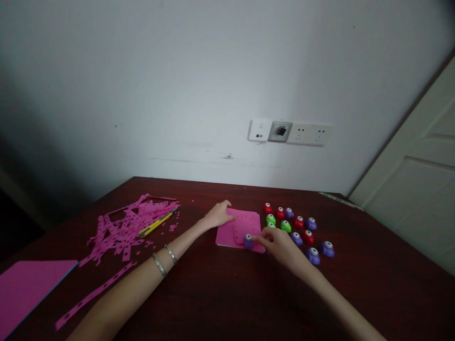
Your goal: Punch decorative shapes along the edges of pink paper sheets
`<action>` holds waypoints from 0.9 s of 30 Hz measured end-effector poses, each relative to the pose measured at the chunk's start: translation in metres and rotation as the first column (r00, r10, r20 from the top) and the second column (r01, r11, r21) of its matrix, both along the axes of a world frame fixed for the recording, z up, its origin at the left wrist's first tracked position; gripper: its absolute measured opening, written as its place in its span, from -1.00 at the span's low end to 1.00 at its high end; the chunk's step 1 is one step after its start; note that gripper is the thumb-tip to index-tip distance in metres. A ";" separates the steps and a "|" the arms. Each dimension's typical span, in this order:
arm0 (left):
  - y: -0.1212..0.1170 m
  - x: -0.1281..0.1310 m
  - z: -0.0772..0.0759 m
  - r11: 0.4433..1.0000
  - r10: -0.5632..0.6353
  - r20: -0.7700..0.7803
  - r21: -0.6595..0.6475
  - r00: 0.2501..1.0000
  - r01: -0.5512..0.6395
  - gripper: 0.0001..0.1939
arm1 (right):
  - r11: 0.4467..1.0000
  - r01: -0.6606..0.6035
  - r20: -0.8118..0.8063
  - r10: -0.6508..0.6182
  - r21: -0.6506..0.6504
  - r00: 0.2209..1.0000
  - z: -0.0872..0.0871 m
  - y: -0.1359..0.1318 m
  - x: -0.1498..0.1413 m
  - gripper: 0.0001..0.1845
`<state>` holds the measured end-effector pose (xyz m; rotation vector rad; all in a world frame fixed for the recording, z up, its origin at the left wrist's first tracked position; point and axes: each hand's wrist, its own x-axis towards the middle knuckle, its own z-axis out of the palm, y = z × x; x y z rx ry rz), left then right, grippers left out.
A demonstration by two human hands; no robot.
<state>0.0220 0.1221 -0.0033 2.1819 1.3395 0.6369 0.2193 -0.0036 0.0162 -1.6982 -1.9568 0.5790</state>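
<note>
My left hand (216,215) lies on the upper left corner of a pink paper stack (224,235), its thumb and fingers spread. A smaller pink piece (243,225) with a row of small marks along its edges lies on top. At that piece's lower edge stands a small purple craft punch (248,243) with a white and black round top. My right hand (277,242) has its fingertips on this punch from the right, the other fingers curled. Part of the paper's right edge is hidden by my right hand.
Red, green and purple craft punches (308,237) stand to the right. On the left lie a heap of punched pink paper strips (121,227), a yellow utility knife (156,224), tiny punched bits (173,228), a single strip (95,293) and a pink sheet (31,293). Behind is the wall.
</note>
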 end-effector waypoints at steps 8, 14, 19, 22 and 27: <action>-0.007 0.006 0.023 0.970 -0.208 0.040 -0.121 0.977 0.211 -0.62 | 0.887 -0.228 -0.117 0.197 -0.401 0.973 0.026 0.040 0.015 -0.49; -0.012 0.013 0.033 0.851 -0.357 0.081 -0.382 0.931 0.360 -0.54 | 0.822 -0.306 -0.254 0.203 -0.480 0.946 0.026 0.046 0.011 -0.53; -0.016 0.015 0.043 0.774 -0.369 0.044 -0.538 0.929 0.333 -0.51 | 0.784 -0.318 -0.272 0.197 -0.533 0.942 0.017 0.052 0.010 -0.56; -0.019 0.017 0.045 0.721 -0.397 0.035 -0.606 0.917 0.335 -0.49 | 0.779 -0.306 -0.251 0.196 -0.548 0.948 0.012 0.055 0.010 -0.56; -0.021 0.023 0.040 0.587 -0.473 0.078 -0.715 0.878 0.380 -0.57 | 0.723 -0.299 -0.223 0.202 -0.623 0.954 0.023 0.056 0.002 -0.60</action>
